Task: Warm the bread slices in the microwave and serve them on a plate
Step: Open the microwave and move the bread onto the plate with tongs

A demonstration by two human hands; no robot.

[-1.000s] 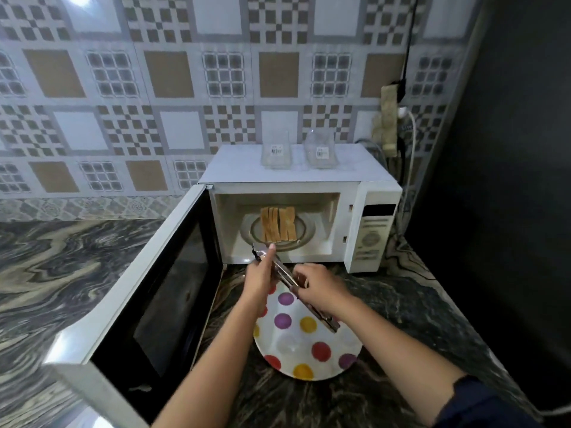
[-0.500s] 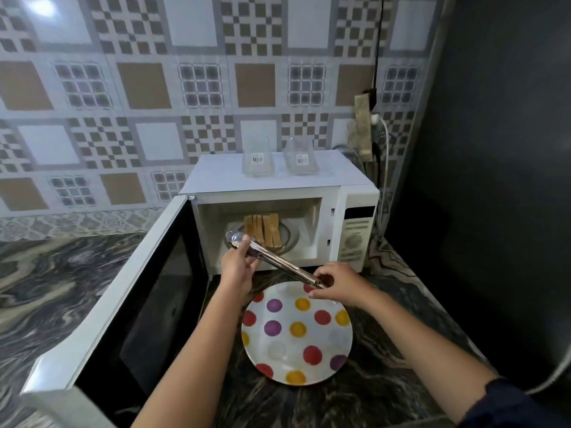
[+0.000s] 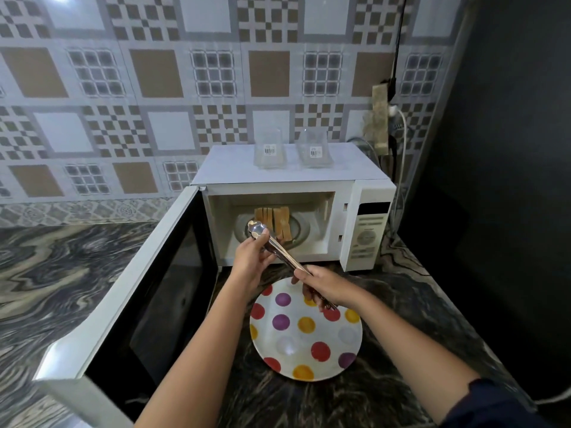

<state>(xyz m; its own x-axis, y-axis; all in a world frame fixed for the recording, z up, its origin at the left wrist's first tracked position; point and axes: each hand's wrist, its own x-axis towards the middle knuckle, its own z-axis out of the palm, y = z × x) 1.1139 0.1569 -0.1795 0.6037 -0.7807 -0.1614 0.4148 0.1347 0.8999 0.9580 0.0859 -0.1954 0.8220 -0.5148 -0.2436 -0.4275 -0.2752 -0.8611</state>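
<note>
Several bread slices [image 3: 276,222] stand on the glass turntable inside the white microwave [image 3: 367,211], whose door [image 3: 148,291] hangs open to the left. Metal tongs [image 3: 279,251] stretch between my hands, their tip at the microwave's opening in front of the bread. My left hand [image 3: 251,257] pinches the tongs near the tip. My right hand [image 3: 321,285] grips their handle end above the plate. The white plate with coloured dots [image 3: 306,332] lies on the marble counter in front of the microwave, with nothing on it.
Two clear plastic containers [image 3: 270,149] [image 3: 315,149] sit on top of the microwave. A power strip with cables [image 3: 381,118] hangs on the tiled wall at right. A dark wall [image 3: 494,180] closes the right side. The marble counter [image 3: 61,273] extends left.
The view has shifted and the hands have moved. My right hand slid back along the tongs toward the handle end, and the tongs' tip rose to the microwave opening.
</note>
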